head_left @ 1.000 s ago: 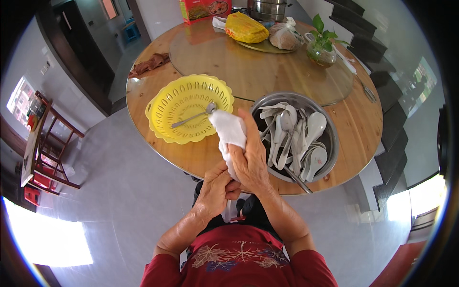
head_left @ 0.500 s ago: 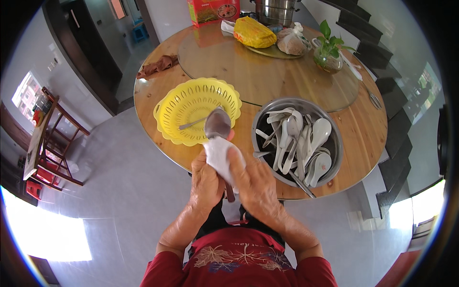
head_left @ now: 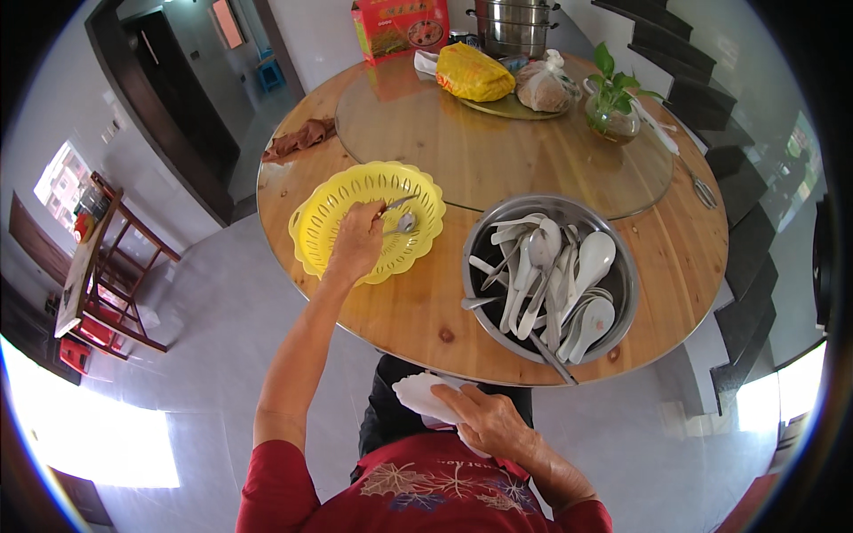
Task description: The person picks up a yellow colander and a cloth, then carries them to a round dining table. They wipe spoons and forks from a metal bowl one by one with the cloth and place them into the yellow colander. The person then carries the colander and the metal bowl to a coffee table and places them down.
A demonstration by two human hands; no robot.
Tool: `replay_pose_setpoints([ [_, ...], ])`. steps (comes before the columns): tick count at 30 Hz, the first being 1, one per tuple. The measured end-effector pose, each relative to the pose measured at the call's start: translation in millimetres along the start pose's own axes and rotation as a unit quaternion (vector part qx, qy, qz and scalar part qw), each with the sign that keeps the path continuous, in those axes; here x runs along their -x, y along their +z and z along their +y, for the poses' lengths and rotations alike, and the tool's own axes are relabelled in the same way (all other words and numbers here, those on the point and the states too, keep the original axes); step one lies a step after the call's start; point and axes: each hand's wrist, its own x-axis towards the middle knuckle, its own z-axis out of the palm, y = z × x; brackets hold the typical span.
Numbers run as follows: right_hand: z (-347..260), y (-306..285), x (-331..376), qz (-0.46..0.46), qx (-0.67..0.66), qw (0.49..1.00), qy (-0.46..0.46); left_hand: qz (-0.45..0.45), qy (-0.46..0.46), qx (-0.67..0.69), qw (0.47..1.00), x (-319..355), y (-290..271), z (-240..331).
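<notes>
Currently your left hand [head_left: 360, 238] is over the yellow basket [head_left: 322, 213] by the table's [head_left: 400, 329] near-left edge, fingers pinched shut on a metal spoon [head_left: 402, 202] seen nearly edge-on. A second spoon [head_left: 406, 222] lies in the basket. Your right hand [head_left: 491, 419], just off the table's near edge, has its fingers closed on a white cloth [head_left: 422, 395]. Toward the near-right edge, a steel bowl [head_left: 628, 289] holds piled white and metal spoons [head_left: 595, 258].

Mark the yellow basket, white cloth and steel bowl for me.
Yellow basket [head_left: 314, 231]: head view, slotted left wall.
White cloth [head_left: 418, 396]: head view, bunched left part.
Steel bowl [head_left: 625, 282]: head view, bare inner wall at right.
</notes>
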Motion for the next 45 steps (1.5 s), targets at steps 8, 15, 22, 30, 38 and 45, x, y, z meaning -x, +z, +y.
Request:
replay_pose_setpoints([
  [8,15.4,-5.3,28.3,0.008,0.013,0.998,0.055,-0.013,0.008,-0.125,0.992,-10.5,34.2,-37.0],
  [15,34.3,0.9,57.3,0.009,0.003,0.990,0.141,0.038,0.153,-0.072,0.985,-3.9,33.7,108.9],
  [22,40.1,1.4,61.3,0.058,0.011,0.990,0.127,-0.206,0.175,-0.089,0.959,15.2,78.2,181.5],
  [30,48.8,-6.7,97.0,0.085,-0.021,0.975,0.204,-0.255,0.053,-0.073,0.963,13.6,92.1,167.3],
  [38,50.8,-31.3,114.9,0.172,-0.061,0.950,0.255,-0.198,0.000,0.090,0.976,11.0,97.4,142.1],
  [45,21.6,-84.5,130.2,0.232,-0.153,0.911,0.305,-0.113,-0.083,0.309,0.941,30.8,48.6,152.1],
])
